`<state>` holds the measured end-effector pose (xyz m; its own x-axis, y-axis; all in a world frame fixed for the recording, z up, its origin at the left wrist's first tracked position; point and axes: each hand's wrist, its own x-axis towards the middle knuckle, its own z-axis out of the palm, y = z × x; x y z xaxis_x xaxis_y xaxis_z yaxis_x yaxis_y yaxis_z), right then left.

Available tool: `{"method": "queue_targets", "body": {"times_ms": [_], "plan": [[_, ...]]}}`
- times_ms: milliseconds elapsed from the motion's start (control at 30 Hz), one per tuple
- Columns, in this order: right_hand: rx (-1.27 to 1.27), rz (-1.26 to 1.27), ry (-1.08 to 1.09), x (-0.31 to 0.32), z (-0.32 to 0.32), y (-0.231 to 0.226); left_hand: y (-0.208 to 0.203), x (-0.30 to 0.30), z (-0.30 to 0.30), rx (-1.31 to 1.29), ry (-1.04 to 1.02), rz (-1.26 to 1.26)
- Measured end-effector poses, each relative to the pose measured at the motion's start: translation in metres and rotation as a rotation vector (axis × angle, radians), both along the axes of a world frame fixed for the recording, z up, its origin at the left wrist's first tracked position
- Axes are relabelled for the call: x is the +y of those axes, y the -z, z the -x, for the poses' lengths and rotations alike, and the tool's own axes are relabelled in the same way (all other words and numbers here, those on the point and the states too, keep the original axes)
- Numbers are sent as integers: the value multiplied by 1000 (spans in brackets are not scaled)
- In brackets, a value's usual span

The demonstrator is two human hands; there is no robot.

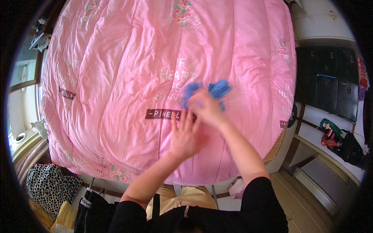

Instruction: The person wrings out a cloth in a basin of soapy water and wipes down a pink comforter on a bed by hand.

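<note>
The left hand [183,138] lies palm down with its fingers spread and pointing forward, while the right hand [204,106], just ahead of it and to its right, is closed around a crumpled blue cloth [220,89]; the two hands are close together, the right one blurred, so its exact finger placement cannot be told. The forearms angle inward from the lower edge, elbows apart and bent, below short black sleeves [261,198]. The blue cloth is on the pink quilt [128,89], near the middle of its width, with folds showing on both sides of the right hand. Beside it, rows of pale capital letters are printed on the fabric, partly covered by the cloth, and below them runs a dark strip [157,114] with light lettering, its right end hidden by the hands. Similar lettering and floral sprays repeat toward the quilt's edges. Farther out, a black bag [351,150] lies on a white shelf [312,115] at the right, its contents hidden, below a dark cabinet [324,73] with its doors closed. A black-and-white spotted fabric bundle [50,187] lies at the lower left.
</note>
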<state>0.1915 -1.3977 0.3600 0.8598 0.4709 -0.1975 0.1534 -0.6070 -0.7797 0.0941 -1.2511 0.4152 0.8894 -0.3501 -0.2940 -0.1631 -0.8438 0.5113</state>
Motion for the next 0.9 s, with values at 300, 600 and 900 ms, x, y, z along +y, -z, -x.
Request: {"method": "queue_targets", "body": {"times_ms": [300, 600, 900], "plan": [[-425, 696, 119, -183, -103, 40, 43, -29, 17, 68, -33, 2], [-135, 402, 12, -65, -53, 23, 26, -9, -12, 201, 58, -25], [-78, 11, -64, -12, -8, -3, 34, 28, -25, 252, 106, 155]]}}
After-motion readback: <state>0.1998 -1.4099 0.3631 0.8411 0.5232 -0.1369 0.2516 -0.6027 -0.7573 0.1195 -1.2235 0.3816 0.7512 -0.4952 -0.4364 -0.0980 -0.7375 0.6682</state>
